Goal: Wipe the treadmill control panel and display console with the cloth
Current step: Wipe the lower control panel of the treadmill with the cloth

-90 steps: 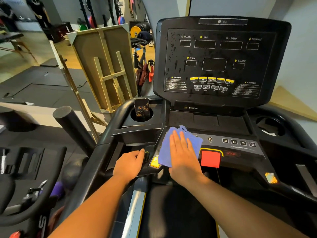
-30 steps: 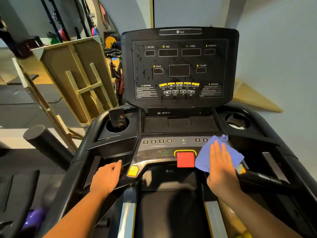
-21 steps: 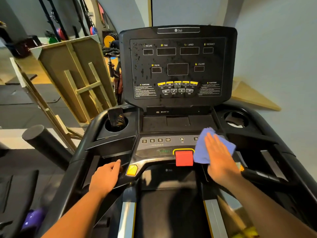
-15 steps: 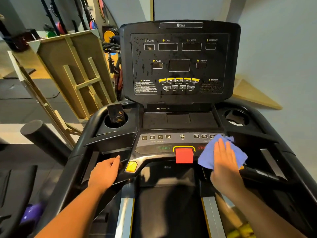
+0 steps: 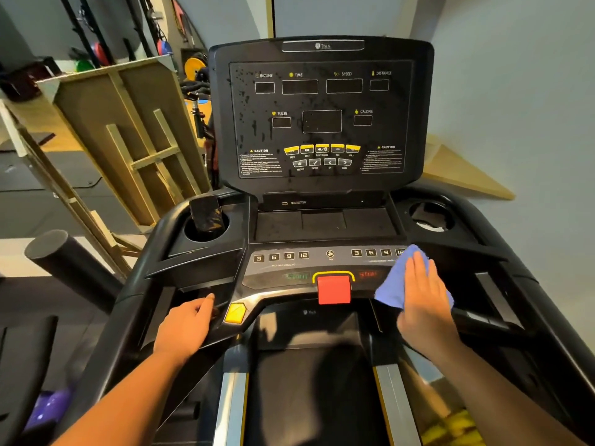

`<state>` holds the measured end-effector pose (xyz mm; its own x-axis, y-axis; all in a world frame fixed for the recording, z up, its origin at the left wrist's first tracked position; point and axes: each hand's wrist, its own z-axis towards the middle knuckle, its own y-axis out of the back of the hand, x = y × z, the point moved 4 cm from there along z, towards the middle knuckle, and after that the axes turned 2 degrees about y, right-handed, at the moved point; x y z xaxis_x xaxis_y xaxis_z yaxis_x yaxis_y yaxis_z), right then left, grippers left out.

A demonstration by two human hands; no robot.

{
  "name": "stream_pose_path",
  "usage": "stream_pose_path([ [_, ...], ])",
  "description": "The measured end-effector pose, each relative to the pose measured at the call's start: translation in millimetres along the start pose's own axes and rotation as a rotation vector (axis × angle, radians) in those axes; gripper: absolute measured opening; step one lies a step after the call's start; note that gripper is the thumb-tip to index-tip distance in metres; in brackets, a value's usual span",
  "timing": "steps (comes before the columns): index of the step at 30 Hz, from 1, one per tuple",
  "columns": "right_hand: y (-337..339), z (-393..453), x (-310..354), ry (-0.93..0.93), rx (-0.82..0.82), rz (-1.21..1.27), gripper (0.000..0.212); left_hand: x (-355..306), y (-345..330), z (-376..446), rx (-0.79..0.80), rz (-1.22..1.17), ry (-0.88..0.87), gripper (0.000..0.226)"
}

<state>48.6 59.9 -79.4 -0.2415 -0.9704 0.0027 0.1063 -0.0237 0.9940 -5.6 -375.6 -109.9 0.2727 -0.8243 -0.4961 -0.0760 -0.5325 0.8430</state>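
My right hand point(image 5: 425, 304) lay flat, fingers straight and together, pressing the blue cloth point(image 5: 394, 284) onto the control panel point(image 5: 289, 275) at its right end — just right of the red stop button point(image 5: 334, 289). My left hand point(image 5: 186, 326) rested on the left handrail point(image 5: 128, 300), fingers loosely curled over its edge.

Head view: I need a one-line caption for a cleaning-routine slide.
Right hand presses a blue cloth flat on the treadmill control panel, right of the red stop button; left hand rests on the frame.
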Motion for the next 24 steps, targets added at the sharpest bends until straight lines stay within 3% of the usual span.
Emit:
stream_pose_path([
  [4, 0.9, 15.6, -2.0, 0.065, 0.087, 0.11, 0.099, -0.9, 0.0, 0.0, 0.007, -0.007, 0.009, 0.044],
  [6, -5.3, -9.8, -17.8, 0.084, 0.006, 0.193, 0.094, 0.2, -0.8, 0.4, 0.019, -0.018, 0.017, 0.042],
  [10, -1.2, -50.2, -14.9, -0.03, 0.031, 0.141, 0.08, -1.9, 0.3, -0.4, 0.01, -0.024, 0.003, 0.04],
  [13, 13.2, -17.8, 10.6, -0.142, 0.049, 0.015, 0.07, -6.0, 1.7, -3.9, 0.03, -0.013, -0.006, 0.034],
  [15, 30.7, 13.0, 42.8, -0.111, 0.004, -0.009, 0.054, -6.4, 2.1, -4.3, 0.029, -0.023, -0.004, 0.031],
  [17, 24.6, 25.4, 81.3, 0.063, 0.099, -0.006, 0.082, -7.9, 3.4, -6.1, 0.037, -0.032, -0.001, 0.035],
  [19, 11.5, 15.1, 96.4, 0.351, 0.025, -0.001, 0.111, -8.5, 2.9, -7.3, 0.03, -0.03, -0.001, 0.038],
  [22, -11.6, -8.3, 62.0, 0.511, -0.078, -0.055, 0.111, -9.6, 6.2, -7.2, -0.006, -0.016, -0.002, 0.04],
  [24, -15.8, -14.4, 29.6, 0.382, -0.03, -0.081, 0.098, -5.9, 4.8, -4.7, -0.01, -0.006, -0.002, 0.045],
])
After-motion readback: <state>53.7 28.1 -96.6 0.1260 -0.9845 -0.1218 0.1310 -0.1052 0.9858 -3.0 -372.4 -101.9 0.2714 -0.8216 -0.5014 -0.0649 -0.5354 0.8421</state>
